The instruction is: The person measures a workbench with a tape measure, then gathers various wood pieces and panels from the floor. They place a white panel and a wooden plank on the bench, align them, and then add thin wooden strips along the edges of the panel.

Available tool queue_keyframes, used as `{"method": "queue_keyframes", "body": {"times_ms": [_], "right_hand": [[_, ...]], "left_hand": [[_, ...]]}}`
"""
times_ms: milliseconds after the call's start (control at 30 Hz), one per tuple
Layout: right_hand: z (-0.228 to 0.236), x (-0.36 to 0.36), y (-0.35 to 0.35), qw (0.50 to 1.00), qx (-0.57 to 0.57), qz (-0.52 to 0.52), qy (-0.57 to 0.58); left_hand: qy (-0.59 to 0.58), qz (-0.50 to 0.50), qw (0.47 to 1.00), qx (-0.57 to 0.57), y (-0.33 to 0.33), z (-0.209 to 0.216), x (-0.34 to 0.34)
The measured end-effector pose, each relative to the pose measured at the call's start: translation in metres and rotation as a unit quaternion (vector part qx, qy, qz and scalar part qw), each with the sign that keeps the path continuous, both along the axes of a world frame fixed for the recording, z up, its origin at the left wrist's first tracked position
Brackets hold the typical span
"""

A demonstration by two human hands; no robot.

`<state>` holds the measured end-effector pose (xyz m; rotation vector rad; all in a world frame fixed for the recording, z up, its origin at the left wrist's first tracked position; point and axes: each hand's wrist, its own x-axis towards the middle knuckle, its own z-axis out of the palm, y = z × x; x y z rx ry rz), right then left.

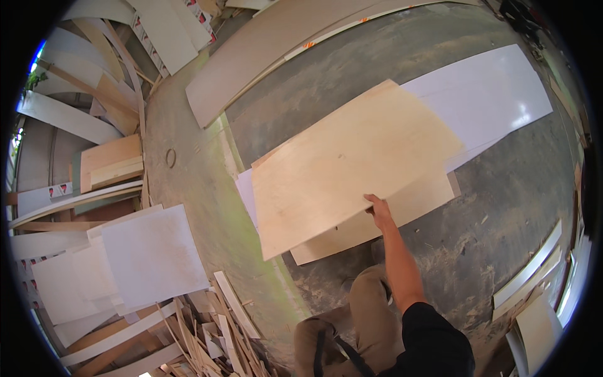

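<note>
My right hand (379,212) grips the near edge of a pale plywood sheet (345,154), with the thumb on top and the other fingers hidden beneath. That near edge is lifted and the sheet tilts over the boards under it. Below it lies another plywood sheet (352,237), partly covered. A long glossy white panel (496,94) sticks out past the plywood at the far right, and a narrow strip of white shows at the left. My left hand does not show.
A long board (251,69) lies on the floor beyond the sheets. Leaning panels and offcuts crowd the left side, with white sheets (154,257) and a heap of thin wood strips (210,339) nearer me. Narrow boards (527,270) lie at the right. My bent knees are close below.
</note>
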<state>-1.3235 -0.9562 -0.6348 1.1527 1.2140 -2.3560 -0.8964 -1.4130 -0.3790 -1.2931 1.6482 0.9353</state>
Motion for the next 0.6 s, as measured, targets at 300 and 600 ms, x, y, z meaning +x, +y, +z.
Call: {"method": "queue_keyframes", "body": {"times_ms": [300, 600], "right_hand": [[0.342, -0.014, -0.053, 0.979, -0.028, -0.193, 0.057], [0.613, 0.355, 0.017, 0.915, 0.018, -0.384, 0.123]], "left_hand": [[0.125, -0.058, 0.99, -0.035, -0.052, 0.192, 0.051], [0.416, 0.017, 0.859, 0.298, 0.028, 0.32, -0.153]]}}
